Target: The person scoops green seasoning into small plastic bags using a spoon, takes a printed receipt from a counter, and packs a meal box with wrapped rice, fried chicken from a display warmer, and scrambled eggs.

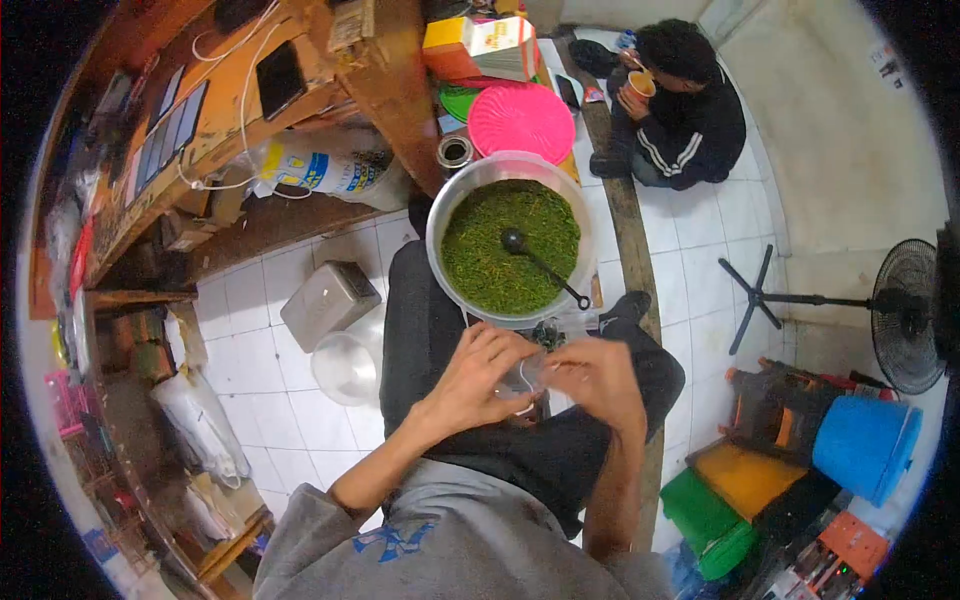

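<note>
My left hand [480,378] curls its fingers and thumb around a small piece of clear plastic [524,376] above my lap. I cannot make out whether the plastic is a bag or a cup. Pinched at its other side is my right hand [602,378], slightly blurred. Just beyond both hands stands a large metal basin [436,262] filled with finely chopped green leaves [485,260], apparently in liquid. A black ladle [514,241] lies on the leaves, its handle pointing toward the right rim. More clear plastic [572,326] sits between the basin and my right hand.
A pink lid [522,122] and an open jar [455,152] are behind the basin. Another person [690,110] crouches at far right, holding a cup [641,86]. A metal tin [330,303] and bowl [347,368] stand on the left floor; a fan [905,315] is at right.
</note>
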The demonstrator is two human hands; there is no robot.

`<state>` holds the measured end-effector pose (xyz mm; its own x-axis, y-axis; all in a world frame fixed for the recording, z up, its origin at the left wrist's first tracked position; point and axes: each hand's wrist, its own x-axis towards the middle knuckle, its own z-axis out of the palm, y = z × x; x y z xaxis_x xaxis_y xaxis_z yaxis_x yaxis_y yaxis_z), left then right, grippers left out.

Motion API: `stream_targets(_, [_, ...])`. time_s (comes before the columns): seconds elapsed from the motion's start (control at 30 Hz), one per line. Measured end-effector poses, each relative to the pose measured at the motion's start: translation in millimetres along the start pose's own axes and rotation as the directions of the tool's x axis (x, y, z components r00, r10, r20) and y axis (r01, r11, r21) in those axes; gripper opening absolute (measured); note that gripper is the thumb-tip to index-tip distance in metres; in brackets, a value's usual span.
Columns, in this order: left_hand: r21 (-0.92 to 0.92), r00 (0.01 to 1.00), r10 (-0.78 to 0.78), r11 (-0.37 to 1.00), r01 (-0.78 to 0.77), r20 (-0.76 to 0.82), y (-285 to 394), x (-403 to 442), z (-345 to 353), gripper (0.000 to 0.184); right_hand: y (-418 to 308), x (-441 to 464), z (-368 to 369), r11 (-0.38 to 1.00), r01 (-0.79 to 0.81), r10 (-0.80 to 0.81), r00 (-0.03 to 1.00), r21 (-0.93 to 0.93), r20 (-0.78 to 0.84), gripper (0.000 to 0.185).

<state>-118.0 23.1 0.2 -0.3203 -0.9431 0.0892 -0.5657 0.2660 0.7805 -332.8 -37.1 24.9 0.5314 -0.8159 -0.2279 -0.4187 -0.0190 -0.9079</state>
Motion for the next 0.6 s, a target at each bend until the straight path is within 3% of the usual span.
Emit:
stream_targets(0.03, [-0.022,0.998,-0.006,1.0,0.004,-0.066,-3,-3,-4,0.06,-3,11,0,1.0,0.006,-0.006,1.0,-0.006,0.011,0.022])
stream_targets(0.1, [-0.036,0.985,-0.043,0.999,0.037,-0.165,-10,-10,-13,0.059,-10,42,-1,0.95,0.063,-0.167,0.932,-0.307,-0.323,0.023])
stream_targets(0.13, [-0.052,0.966,-0.073,0.997,0.062,-0.248,-13,-14,-17,0.059,-9,59,1,0.947,0.067,-0.17,0.933,-0.313,-0.317,0.023])
stream_targets(0.2, [-0.066,0.945,-0.079,0.996,0.061,-0.318,-19,-21,-25,0.063,5,96,8,0.691,0.138,-0.326,0.936,-0.709,-0.135,0.017])
stream_targets(0.23, [-0.118,0.925,-0.14,0.987,0.105,-0.352,-20,-25,-30,0.064,18,109,13,0.684,0.144,-0.333,0.934,-0.715,-0.13,0.017])
stream_targets(0.3, [-0.14,0.89,-0.199,0.978,0.154,-0.411,-25,-33,-42,0.066,34,133,20,0.422,0.097,-0.062,0.995,-0.901,0.078,0.019])
stream_targets(0.33, [-0.144,0.881,-0.207,0.977,0.16,-0.425,-30,-38,-47,0.066,33,139,20,0.414,0.113,-0.067,0.993,-0.903,0.094,0.019])
stream_targets(0.43, [-0.132,0.814,-0.289,0.957,0.258,-0.504,-41,-48,-54,0.07,25,151,27,0.574,0.044,-0.202,0.975,-0.818,-0.089,0.02])
stream_targets(0.6, [-0.143,0.756,-0.33,0.942,0.304,-0.565,-59,-43,-51,0.07,25,146,50,0.572,0.218,-0.212,0.971,-0.791,0.114,0.023])
